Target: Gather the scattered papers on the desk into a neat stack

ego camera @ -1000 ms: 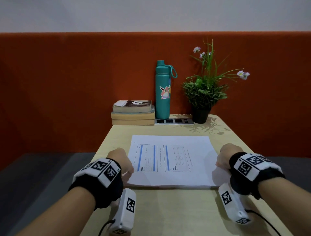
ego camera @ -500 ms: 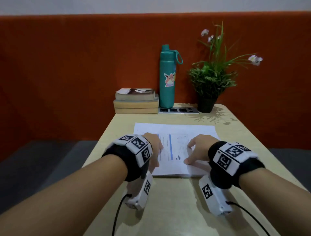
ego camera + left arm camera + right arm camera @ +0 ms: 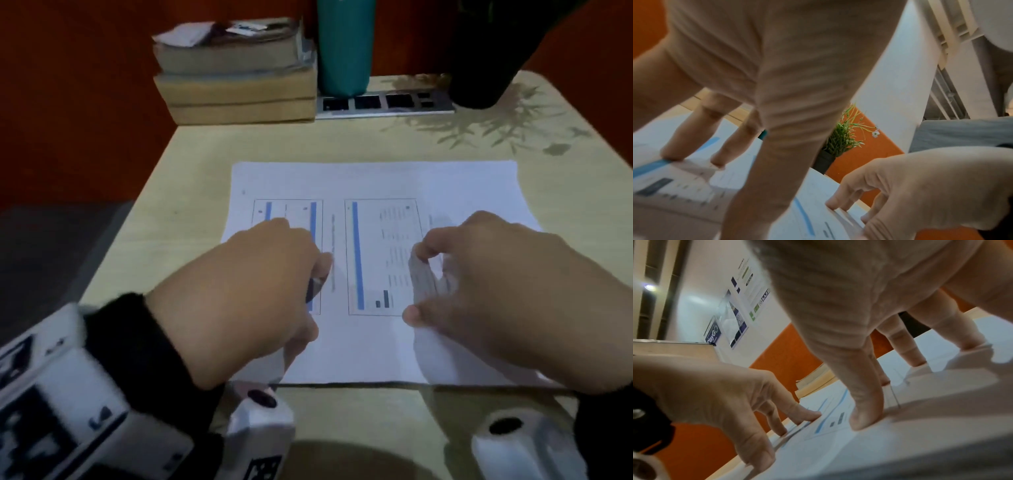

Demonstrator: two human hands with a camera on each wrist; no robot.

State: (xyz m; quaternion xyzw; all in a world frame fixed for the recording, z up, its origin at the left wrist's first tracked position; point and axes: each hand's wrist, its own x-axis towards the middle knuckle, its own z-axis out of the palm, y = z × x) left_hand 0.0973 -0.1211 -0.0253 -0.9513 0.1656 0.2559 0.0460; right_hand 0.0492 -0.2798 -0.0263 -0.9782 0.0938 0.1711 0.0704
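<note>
Papers lie squared mid-frame on the surface | left hand fingers curled, pressing the sheets | right hand fingers pinch a lifted edge | gathering looks nearly done; final squaring remains.

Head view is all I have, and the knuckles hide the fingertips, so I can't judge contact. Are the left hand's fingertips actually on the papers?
Observer: Yes. The left wrist view shows the left hand with its fingertips pressed down on the top printed sheet of the papers.
Operator: And the right thumb?
Observer: The right wrist view shows the right hand with its thumb flat on the papers and its fingers on a raised edge.
</note>
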